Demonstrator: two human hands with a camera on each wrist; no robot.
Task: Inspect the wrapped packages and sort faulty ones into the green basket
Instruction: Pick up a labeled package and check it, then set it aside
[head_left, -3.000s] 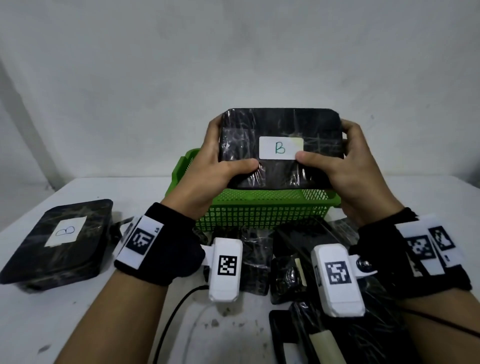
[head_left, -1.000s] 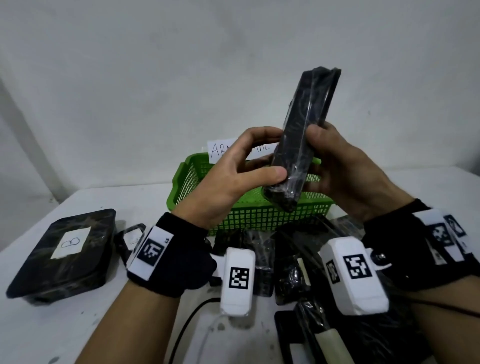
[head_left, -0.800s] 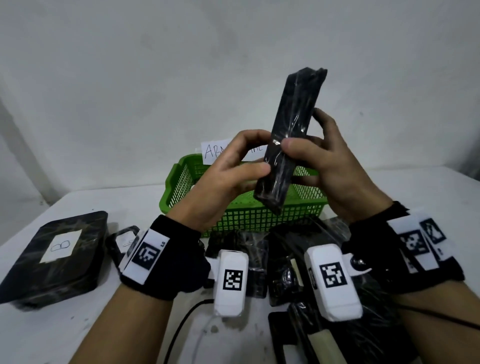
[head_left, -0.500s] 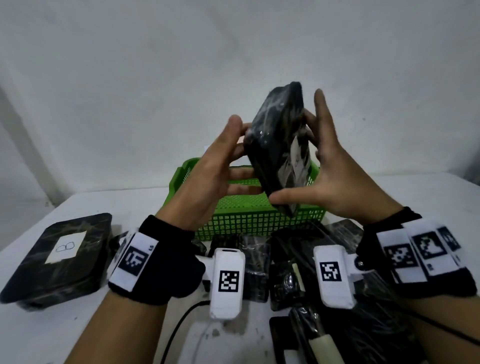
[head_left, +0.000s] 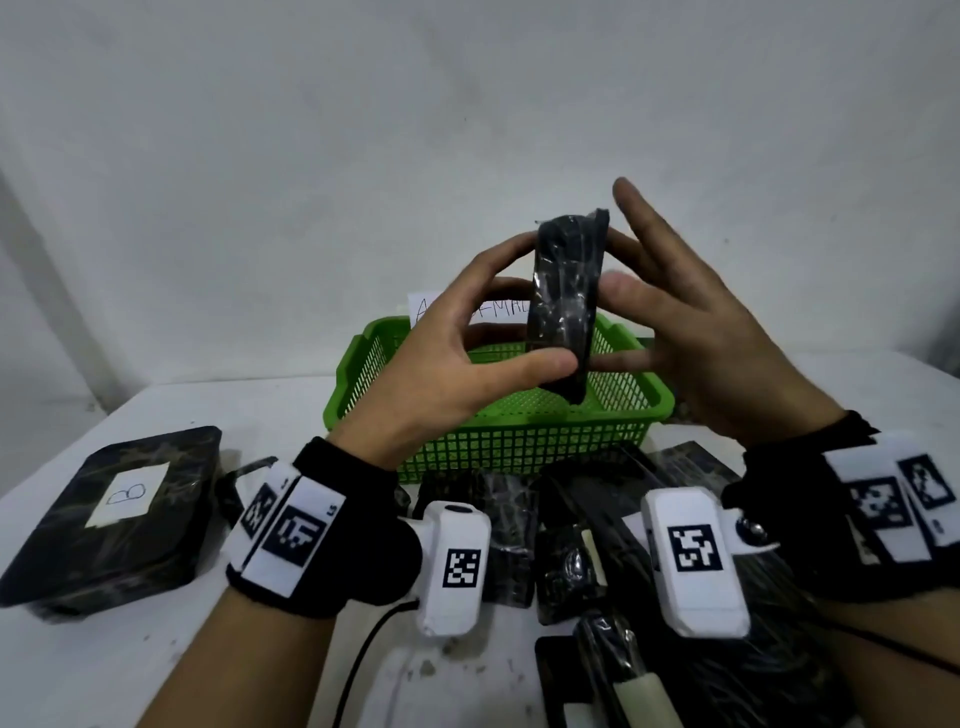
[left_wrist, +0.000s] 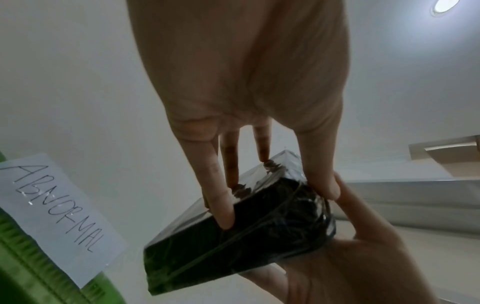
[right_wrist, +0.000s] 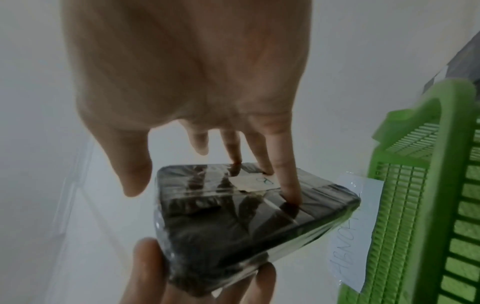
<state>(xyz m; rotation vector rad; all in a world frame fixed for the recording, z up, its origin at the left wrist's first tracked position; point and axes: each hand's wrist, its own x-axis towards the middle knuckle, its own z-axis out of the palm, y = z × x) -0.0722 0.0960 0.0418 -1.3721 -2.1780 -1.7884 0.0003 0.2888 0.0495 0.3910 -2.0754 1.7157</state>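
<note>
Black film, glossy and wrinkled, covers the wrapped package (head_left: 567, 301) that the person holds up edge-on in front of them, above the green basket (head_left: 498, 431) and clear of it. The left hand (head_left: 457, 353) grips it from the left, thumb curled against the lower near edge and fingertips pressed to the far face; in the left wrist view those fingers (left_wrist: 223, 207) land on the shiny flat side. The right hand (head_left: 696, 338) is spread wide, its fingers straight, and only some fingertips touch the package; from the right wrist view two or three of them (right_wrist: 288, 185) rest on the face that carries a small white label (right_wrist: 255, 182) with a handwritten mark I cannot read for certain. The basket stands on the white table (head_left: 130, 649) just beyond the hands, and a paper sign (left_wrist: 52, 216) reading ABNORMAL is fixed at its far rim. To the left on the table, well apart from the basket, lies a second black package (head_left: 114, 514) flat with a white label marked B facing up. Near the person, between the wrists and below the basket, a heap of more film-wrapped dark items (head_left: 587, 551) is piled together, overlapping. Both wrists wear black bands with white camera units and printed square markers.
</note>
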